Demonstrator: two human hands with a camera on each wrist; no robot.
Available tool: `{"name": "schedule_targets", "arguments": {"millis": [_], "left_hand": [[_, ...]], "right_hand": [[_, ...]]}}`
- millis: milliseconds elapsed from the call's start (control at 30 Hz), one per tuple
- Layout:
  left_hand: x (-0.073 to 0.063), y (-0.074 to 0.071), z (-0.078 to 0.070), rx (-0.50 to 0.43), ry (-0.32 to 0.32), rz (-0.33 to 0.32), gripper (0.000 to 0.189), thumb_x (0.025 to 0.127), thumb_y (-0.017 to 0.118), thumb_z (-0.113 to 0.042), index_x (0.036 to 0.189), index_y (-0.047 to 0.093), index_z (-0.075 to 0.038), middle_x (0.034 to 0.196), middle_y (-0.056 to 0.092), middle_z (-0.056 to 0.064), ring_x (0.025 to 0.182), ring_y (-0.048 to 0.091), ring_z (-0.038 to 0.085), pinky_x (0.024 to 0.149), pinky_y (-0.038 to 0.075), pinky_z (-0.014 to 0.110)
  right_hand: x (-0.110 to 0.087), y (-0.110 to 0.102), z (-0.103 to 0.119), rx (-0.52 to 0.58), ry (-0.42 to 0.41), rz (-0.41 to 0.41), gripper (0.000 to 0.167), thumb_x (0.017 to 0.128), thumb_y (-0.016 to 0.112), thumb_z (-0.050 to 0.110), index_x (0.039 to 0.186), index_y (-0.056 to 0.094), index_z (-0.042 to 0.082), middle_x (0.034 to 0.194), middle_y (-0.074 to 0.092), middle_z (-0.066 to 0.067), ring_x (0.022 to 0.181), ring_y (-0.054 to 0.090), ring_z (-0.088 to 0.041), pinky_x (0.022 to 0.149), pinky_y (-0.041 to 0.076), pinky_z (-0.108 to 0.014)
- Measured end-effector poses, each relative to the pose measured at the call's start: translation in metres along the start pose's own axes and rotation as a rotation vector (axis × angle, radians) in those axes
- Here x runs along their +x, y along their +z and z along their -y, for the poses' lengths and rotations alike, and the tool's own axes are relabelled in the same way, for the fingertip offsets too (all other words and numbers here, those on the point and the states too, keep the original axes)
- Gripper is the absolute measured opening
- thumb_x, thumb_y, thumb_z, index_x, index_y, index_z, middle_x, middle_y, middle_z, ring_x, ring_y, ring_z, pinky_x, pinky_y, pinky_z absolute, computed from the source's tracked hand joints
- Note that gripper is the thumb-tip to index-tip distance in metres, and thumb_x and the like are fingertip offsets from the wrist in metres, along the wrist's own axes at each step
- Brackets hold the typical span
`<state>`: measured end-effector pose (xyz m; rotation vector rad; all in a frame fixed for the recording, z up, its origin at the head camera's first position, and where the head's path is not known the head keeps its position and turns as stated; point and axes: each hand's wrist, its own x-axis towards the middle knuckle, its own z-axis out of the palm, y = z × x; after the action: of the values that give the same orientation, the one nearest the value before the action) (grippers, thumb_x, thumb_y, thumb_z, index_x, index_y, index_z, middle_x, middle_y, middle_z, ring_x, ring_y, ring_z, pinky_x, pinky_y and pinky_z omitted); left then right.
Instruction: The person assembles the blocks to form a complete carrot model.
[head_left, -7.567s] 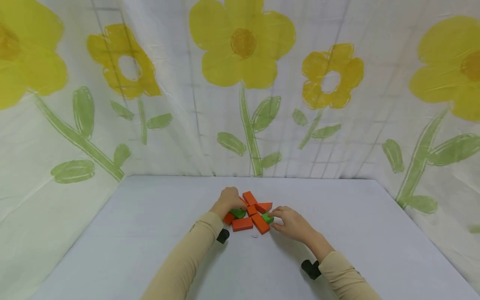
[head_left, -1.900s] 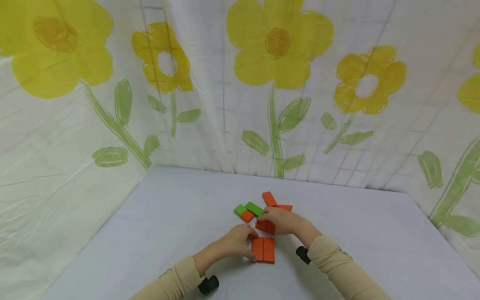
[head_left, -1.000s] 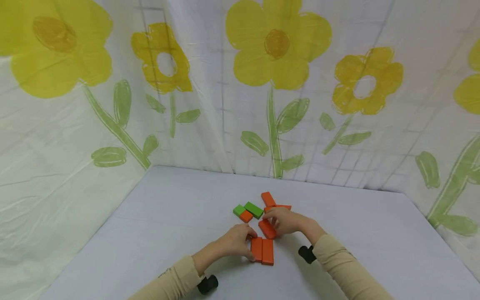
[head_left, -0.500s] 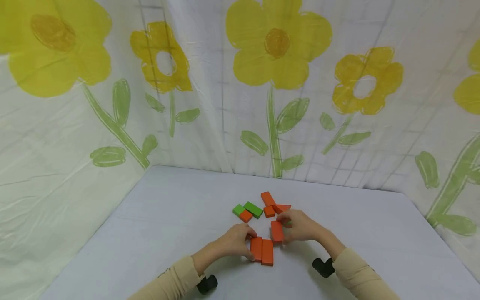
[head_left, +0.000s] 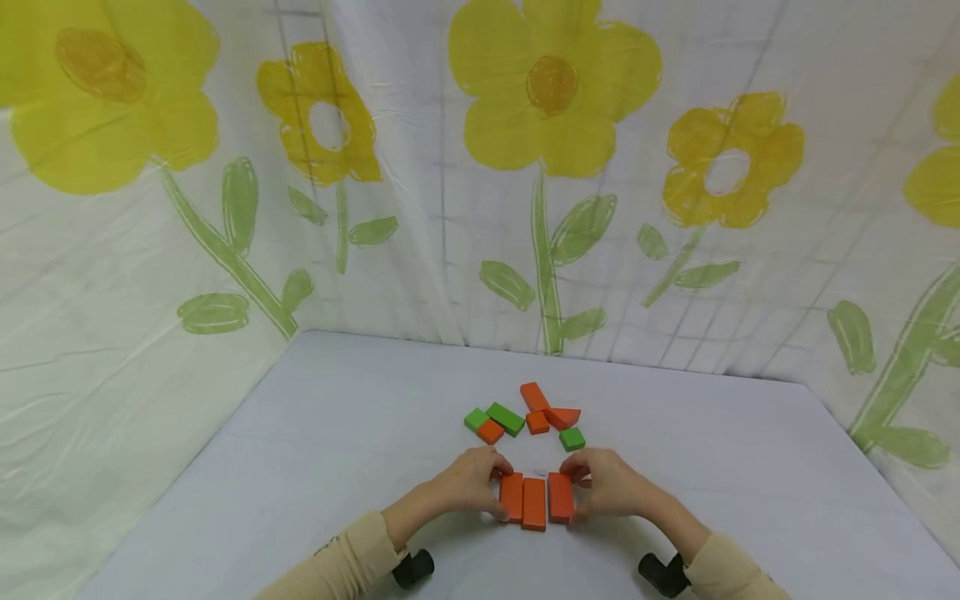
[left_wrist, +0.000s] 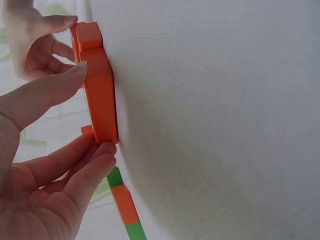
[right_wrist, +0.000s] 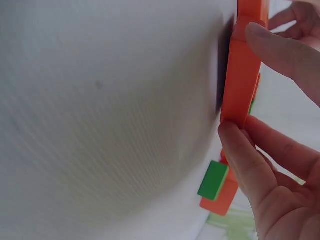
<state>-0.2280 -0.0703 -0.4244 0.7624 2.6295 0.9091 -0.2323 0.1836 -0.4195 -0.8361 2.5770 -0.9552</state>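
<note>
Three orange rectangular blocks stand side by side near the front of the table. My left hand [head_left: 471,482] pinches the left block [head_left: 512,498] by its two ends, thumb at the near end and fingertips at the far end, as the left wrist view shows. The middle block [head_left: 534,504] sits close against it, slightly nearer to me. With thumb and fingertips at its ends, my right hand [head_left: 611,483] holds the right block [head_left: 560,497], a narrow gap from the middle one. A dark shadow runs along this block's underside [right_wrist: 240,75] in the right wrist view.
Behind the hands lie a light green block [head_left: 476,419], a small orange block [head_left: 491,431], a longer green block [head_left: 506,418], an orange bar [head_left: 535,397], an orange cube [head_left: 537,422], an orange triangle [head_left: 564,417] and a green cube [head_left: 572,439]. A flowered curtain [head_left: 420,250] backs the white table [head_left: 360,400].
The single cluster of blocks has been spread apart. Lately my right hand has brought an orange block toward me, beside the other two, uncovering the green cube. My left hand has stayed put.
</note>
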Motion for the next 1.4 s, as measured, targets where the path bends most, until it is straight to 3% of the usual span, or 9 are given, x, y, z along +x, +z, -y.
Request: {"name": "schedule_targets", "arguments": {"millis": [267, 467, 667, 933, 1267, 1400], "left_hand": [[0.000, -0.001, -0.001, 0.003, 0.002, -0.004, 0.044, 0.069, 0.087, -0.014, 0.107, 0.069, -0.002, 0.088, 0.055, -0.003, 0.081, 0.047, 0.009, 0.073, 0.043, 0.023], [0.000, 0.000, 0.000, 0.003, 0.007, -0.001, 0.045, 0.069, 0.087, -0.014, 0.108, 0.069, -0.002, 0.088, 0.055, -0.003, 0.081, 0.047, 0.009, 0.073, 0.043, 0.023], [-0.001, -0.001, 0.000, 0.004, 0.025, -0.008, 0.045, 0.068, 0.087, -0.014, 0.107, 0.069, -0.001, 0.088, 0.056, -0.002, 0.080, 0.048, 0.009, 0.073, 0.043, 0.023], [0.000, 0.000, 0.000, 0.003, 0.025, -0.011, 0.045, 0.068, 0.087, -0.014, 0.107, 0.068, -0.001, 0.088, 0.056, -0.002, 0.081, 0.048, 0.010, 0.073, 0.043, 0.023], [0.001, 0.000, -0.001, 0.010, 0.019, -0.021, 0.045, 0.068, 0.088, -0.014, 0.107, 0.069, -0.001, 0.089, 0.056, -0.001, 0.081, 0.048, 0.010, 0.073, 0.043, 0.024], [0.001, -0.001, -0.001, 0.011, 0.028, -0.025, 0.045, 0.068, 0.088, -0.013, 0.107, 0.069, 0.000, 0.089, 0.056, 0.000, 0.081, 0.049, 0.011, 0.073, 0.044, 0.024]], "right_hand": [[-0.002, 0.013, 0.010, -0.049, 0.044, -0.014, 0.061, 0.062, 0.092, 0.020, 0.108, 0.061, -0.005, 0.100, 0.059, -0.007, 0.091, 0.058, -0.024, 0.078, 0.054, -0.036], [0.001, 0.028, 0.023, -0.169, 0.152, -0.100, 0.071, 0.057, 0.094, 0.036, 0.106, 0.062, -0.003, 0.094, 0.055, -0.006, 0.083, 0.051, -0.019, 0.075, 0.051, -0.039], [0.003, 0.037, 0.027, -0.203, 0.210, -0.174, 0.071, 0.055, 0.095, 0.033, 0.105, 0.061, -0.004, 0.092, 0.055, -0.006, 0.081, 0.051, -0.019, 0.075, 0.052, -0.040], [0.007, 0.036, 0.027, -0.187, 0.247, -0.192, 0.066, 0.056, 0.094, 0.028, 0.104, 0.062, -0.003, 0.093, 0.055, -0.007, 0.081, 0.051, -0.020, 0.075, 0.051, -0.041], [0.004, 0.027, 0.027, -0.163, 0.167, -0.158, 0.057, 0.057, 0.090, 0.008, 0.104, 0.062, -0.008, 0.095, 0.058, -0.011, 0.086, 0.055, -0.023, 0.076, 0.052, -0.044], [0.004, 0.026, 0.026, -0.157, 0.154, -0.164, 0.057, 0.056, 0.091, 0.009, 0.103, 0.063, -0.007, 0.094, 0.058, -0.010, 0.084, 0.054, -0.022, 0.074, 0.052, -0.042]]}}
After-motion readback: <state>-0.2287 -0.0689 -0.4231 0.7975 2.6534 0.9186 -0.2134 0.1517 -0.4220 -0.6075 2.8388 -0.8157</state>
